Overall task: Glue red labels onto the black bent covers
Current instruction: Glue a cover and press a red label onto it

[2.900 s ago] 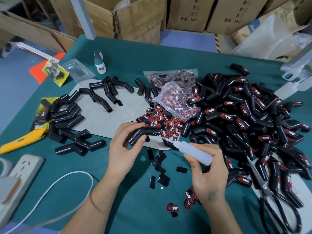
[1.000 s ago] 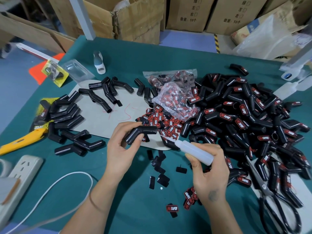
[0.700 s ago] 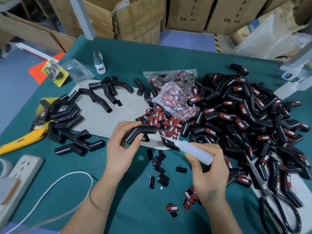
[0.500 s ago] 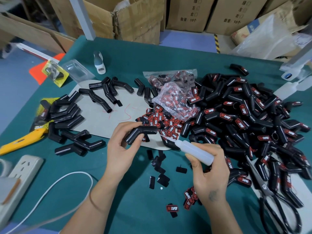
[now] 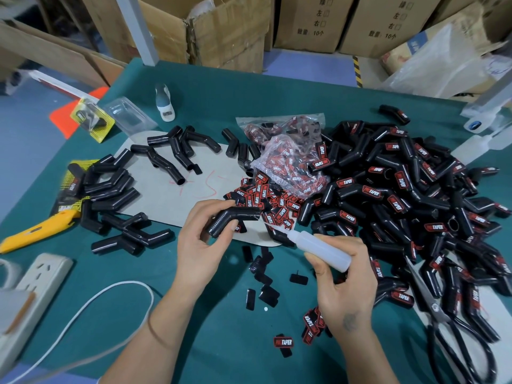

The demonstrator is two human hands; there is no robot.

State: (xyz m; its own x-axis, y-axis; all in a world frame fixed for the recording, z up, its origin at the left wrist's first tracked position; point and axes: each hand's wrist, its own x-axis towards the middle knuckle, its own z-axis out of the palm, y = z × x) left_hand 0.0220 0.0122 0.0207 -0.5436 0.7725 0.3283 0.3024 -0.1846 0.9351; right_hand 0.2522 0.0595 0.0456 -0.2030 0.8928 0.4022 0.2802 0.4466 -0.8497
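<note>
My left hand [image 5: 201,239] grips a black bent cover [image 5: 234,218] above the grey card. My right hand [image 5: 343,278] holds a small white glue bottle [image 5: 321,249], its thin nozzle pointing left toward the cover's right end without touching it. Loose red labels [image 5: 266,200] lie heaped just behind the cover, and a few more [image 5: 282,342] lie near my right wrist. A big heap of labelled covers [image 5: 401,195] fills the right side. Unlabelled covers [image 5: 110,192] lie at the left.
A clear bag of labels [image 5: 291,156] sits mid-table. Scissors [image 5: 457,336] lie at the right front. A yellow utility knife [image 5: 38,227], a power strip [image 5: 33,295] and a white cable [image 5: 91,314] are at the left. Cardboard boxes [image 5: 227,31] stand behind the green table [image 5: 221,90].
The glue bottle's nozzle has drawn slightly back from the cover's right end, and my left hand has shifted the cover a little; otherwise both hands stay in place.
</note>
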